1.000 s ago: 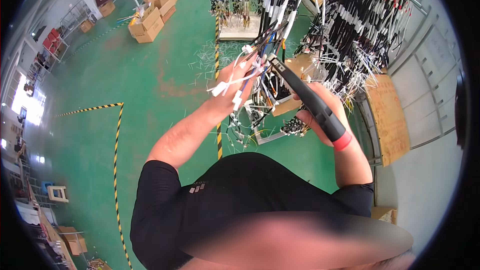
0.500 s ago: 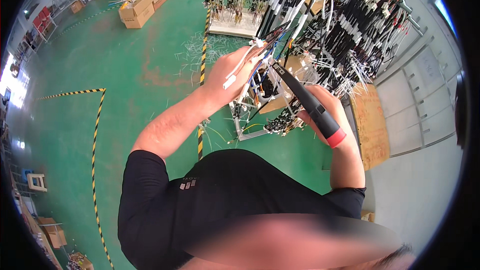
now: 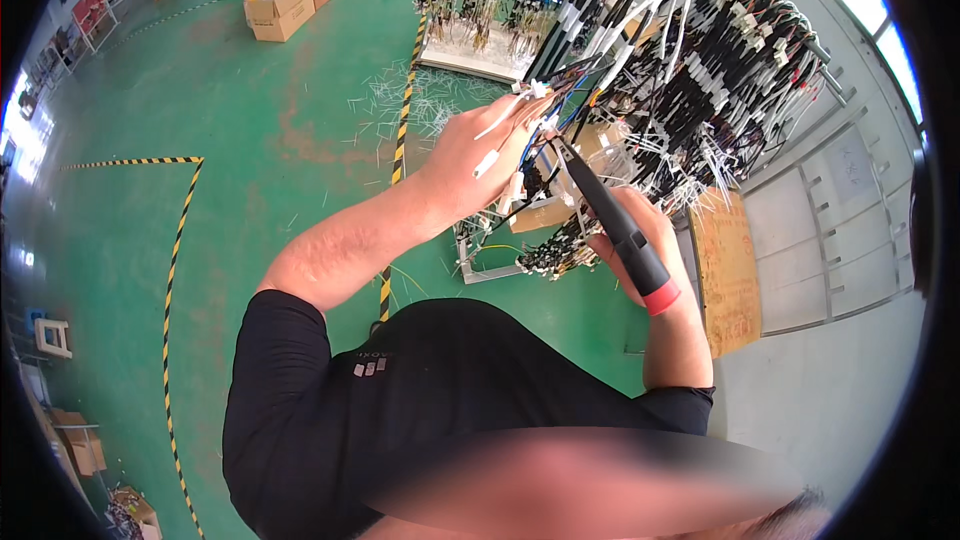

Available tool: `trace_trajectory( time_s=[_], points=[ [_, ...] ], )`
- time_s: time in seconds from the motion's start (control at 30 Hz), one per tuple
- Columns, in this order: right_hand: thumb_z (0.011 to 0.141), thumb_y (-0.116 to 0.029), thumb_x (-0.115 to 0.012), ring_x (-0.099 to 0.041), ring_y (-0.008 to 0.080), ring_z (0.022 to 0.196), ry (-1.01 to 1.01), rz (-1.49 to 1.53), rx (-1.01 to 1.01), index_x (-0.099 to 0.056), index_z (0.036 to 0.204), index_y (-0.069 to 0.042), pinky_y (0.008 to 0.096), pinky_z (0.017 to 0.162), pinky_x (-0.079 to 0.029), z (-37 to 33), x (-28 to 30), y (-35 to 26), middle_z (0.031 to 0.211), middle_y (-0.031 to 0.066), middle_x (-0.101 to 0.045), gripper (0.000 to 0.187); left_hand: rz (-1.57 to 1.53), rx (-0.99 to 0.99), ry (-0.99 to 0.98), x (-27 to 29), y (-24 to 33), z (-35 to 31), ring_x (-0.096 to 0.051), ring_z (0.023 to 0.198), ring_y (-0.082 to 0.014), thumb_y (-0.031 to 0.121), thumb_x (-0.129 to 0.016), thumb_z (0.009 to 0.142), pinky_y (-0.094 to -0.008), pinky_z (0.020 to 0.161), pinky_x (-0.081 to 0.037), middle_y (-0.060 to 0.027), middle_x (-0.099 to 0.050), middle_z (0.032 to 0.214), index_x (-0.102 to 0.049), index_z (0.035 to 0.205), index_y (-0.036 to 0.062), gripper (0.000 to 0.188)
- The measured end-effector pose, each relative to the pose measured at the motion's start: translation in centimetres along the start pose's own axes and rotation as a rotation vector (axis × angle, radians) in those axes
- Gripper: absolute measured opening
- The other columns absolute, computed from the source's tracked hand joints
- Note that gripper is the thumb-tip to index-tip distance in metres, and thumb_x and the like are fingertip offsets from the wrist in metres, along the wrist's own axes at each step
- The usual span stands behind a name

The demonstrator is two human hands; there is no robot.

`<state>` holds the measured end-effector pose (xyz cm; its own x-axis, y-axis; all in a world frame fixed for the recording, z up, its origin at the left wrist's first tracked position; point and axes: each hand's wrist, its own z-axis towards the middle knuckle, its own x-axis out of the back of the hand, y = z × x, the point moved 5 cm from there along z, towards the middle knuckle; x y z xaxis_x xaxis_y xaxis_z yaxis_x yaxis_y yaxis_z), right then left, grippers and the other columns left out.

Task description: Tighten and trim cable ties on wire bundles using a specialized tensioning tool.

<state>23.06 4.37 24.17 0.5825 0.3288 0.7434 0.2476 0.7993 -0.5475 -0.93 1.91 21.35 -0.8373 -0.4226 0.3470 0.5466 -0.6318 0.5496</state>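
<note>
My left hand is closed around a bundle of wires, with brown, blue, black and white strands and small white connectors. A few white-tipped leads lie over the back of that hand. In my right hand is a black cable tie gun with a red rear end. Its narrow nose points up and left, close to the wires beside my left fingers. Whether the nose touches a tie there is too small to tell. Most of my right fingers are hidden behind the tool.
Dense rows of black and white wire harnesses hang at the right. Another rack of harnesses stands at the back. Clipped white strips litter the green floor. A brown board leans near the right wall. Cardboard boxes stand far left.
The tool's nose has drawn slightly away from the wires, and its red end has dropped a little lower. My left hand keeps its grip on the bundle. The whole view has shifted slightly.
</note>
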Motion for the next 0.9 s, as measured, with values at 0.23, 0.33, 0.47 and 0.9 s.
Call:
trace_trajectory(
  time_s=[0.23, 0.33, 0.47, 0.9],
  points=[
    [0.081, -0.014, -0.083, -0.063, 0.0363, 0.075, 0.132, -0.302, 0.010, -0.067, 0.090, -0.005, 0.0431, 0.077, -0.052, -0.8, -2.2, 2.0, 0.079, 0.0093, -0.062, 0.020, -0.496, 0.528, -0.052, -1.3, -0.3, -0.6, -0.064, 0.060, -0.0094, 0.016, -0.037, 0.112, -0.0322, 0.055, -0.053, -0.0026, -0.060, 0.081, -0.060, 0.145, 0.0035, 0.042],
    [0.081, -0.014, -0.083, -0.063, 0.0357, 0.074, 0.143, -0.301, 0.006, -0.066, 0.089, -0.005, 0.0439, 0.079, -0.052, -1.3, -2.5, 3.0, 0.076, 0.0091, -0.059, 0.020, -0.372, 0.383, -0.187, 0.0, 0.0, 0.3, -0.065, 0.072, -0.0193, 0.018, -0.057, 0.109, -0.0381, 0.069, -0.054, -0.0110, -0.069, 0.095, -0.058, 0.147, 0.0032, 0.040],
    [0.085, -0.012, -0.080, -0.066, 0.0382, 0.112, 0.268, -0.259, 0.179, -0.065, 0.121, -0.002, 0.0504, 0.109, -0.046, -1.6, -2.7, 4.0, 0.118, 0.0157, -0.068, 0.040, -0.270, 0.302, -0.168, -1.2, -4.5, -0.2, -0.065, 0.097, -0.0118, 0.001, -0.075, 0.094, -0.0289, 0.096, -0.053, -0.0038, -0.066, 0.105, -0.051, 0.155, 0.0019, 0.066],
    [0.091, -0.011, -0.077, -0.070, 0.0301, 0.108, 0.359, 0.158, -0.063, -0.066, 0.126, -0.004, 0.0385, 0.096, -0.055, -7.5, -6.9, 10.3, 0.116, 0.0120, -0.069, 0.038, -1.028, 0.665, -0.699, -2.9, -12.6, -8.0, -0.066, 0.127, -0.0261, 0.016, -0.084, 0.088, -0.0400, 0.115, -0.047, -0.0106, -0.070, 0.129, -0.056, 0.138, 0.0020, 0.058]
  ],
)
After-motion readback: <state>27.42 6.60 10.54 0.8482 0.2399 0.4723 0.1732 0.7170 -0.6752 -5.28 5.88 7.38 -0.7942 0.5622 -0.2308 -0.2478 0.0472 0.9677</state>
